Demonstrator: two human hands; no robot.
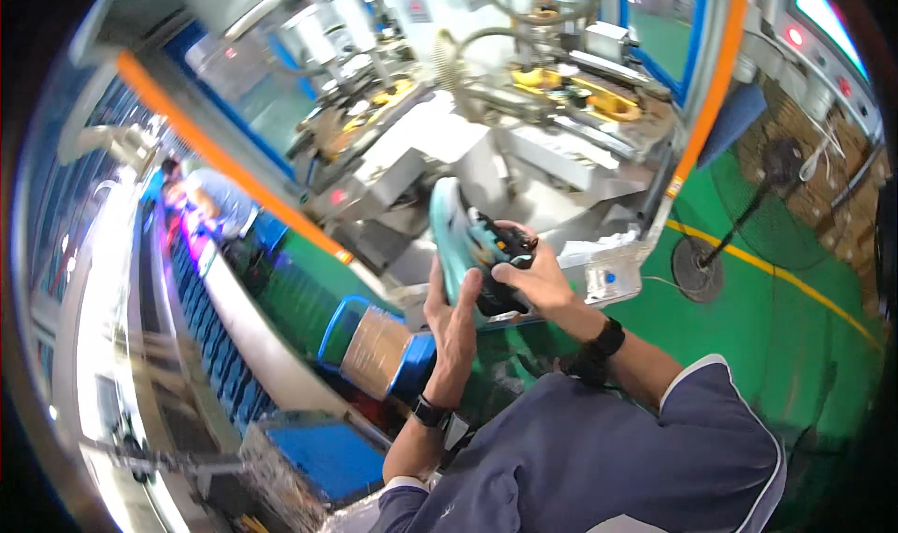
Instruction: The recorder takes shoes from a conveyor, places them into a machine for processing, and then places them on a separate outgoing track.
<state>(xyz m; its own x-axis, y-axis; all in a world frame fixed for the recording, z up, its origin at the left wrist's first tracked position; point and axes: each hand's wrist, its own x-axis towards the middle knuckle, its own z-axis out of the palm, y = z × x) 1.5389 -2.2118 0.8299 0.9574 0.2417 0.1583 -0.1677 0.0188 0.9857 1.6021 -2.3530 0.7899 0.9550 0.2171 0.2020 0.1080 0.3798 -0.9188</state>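
Note:
Both of my hands hold a shoe (450,232) up in front of the machine. Its sole side is pale teal and white, and its upper is black with laces and small orange spots. My left hand (453,316) is closed against the sole side, thumb upward. On the upper, my right hand (540,280) grips near the opening, its thumb laid across the dark part. Some of the right fingers are hidden behind the shoe.
A machine with orange-edged posts (716,79), metal trays and yellow fixtures (613,106) stands ahead. At left runs a conveyor (234,318), with a co-worker (217,196) farther along it. A blue stool (412,357) with cardboard is near my left arm. A standing fan (698,266) is at right.

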